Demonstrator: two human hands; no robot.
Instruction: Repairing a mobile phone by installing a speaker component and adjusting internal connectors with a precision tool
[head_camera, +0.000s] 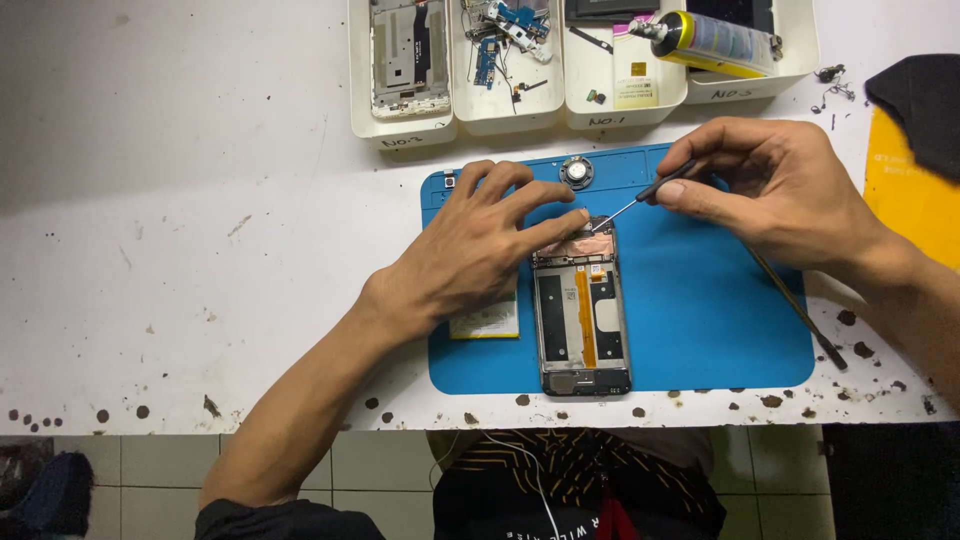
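Opened phone (581, 318): back cover off, lying lengthwise on the blue work mat (700, 320), its lower end close to the mat's near edge, its upper end under the fingertips. A copper-coloured patch sat across its upper part, an orange strip down its middle.

Left hand (470, 250): spread flat, fingers splayed, forefinger pressed on the phone's top edge; nothing was clasped in it. Beneath the palm, a flat pale battery-like slab (487, 322) lay just beside the phone's left side.

Right hand (775, 190): fingers pinched shut on a slim screwdriver (650, 195), thumb and forefinger on the dark handle, the metal tip touching the phone's upper right corner.

Round metal disc (577, 172): at the mat's far edge, near the fingertips.

Long dark rod (800, 312): slanted across the mat's right edge onto the white table (200, 250).

Four white trays (480, 110): in a row along the table's far edge, holding a phone frame, small boards and cables, and a yellow tube (715, 42).

Open room: bare mat to the right of the phone; wide bare table to the left. The table's near edge was chipped and spotted.
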